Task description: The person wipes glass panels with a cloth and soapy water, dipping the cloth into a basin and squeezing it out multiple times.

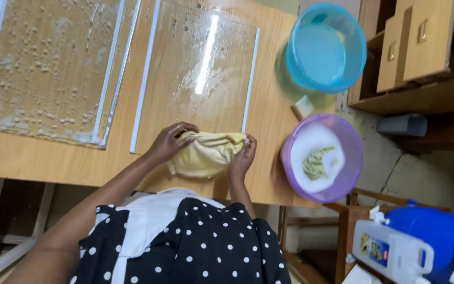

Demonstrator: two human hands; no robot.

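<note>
While both hands grip a yellow cloth [206,153], left hand [168,142] curled, right hand [243,155] pinching.

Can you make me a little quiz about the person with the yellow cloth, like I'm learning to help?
1. True or false: both hands hold the yellow cloth.
2. Which basin has suds and a cloth in it? A) the blue basin B) the purple basin
3. What does the yellow cloth rest on?

Key
1. True: the left hand and right hand each grip an end.
2. B.
3. The near edge of a wet glass pane lying flat on the wooden table.
</note>
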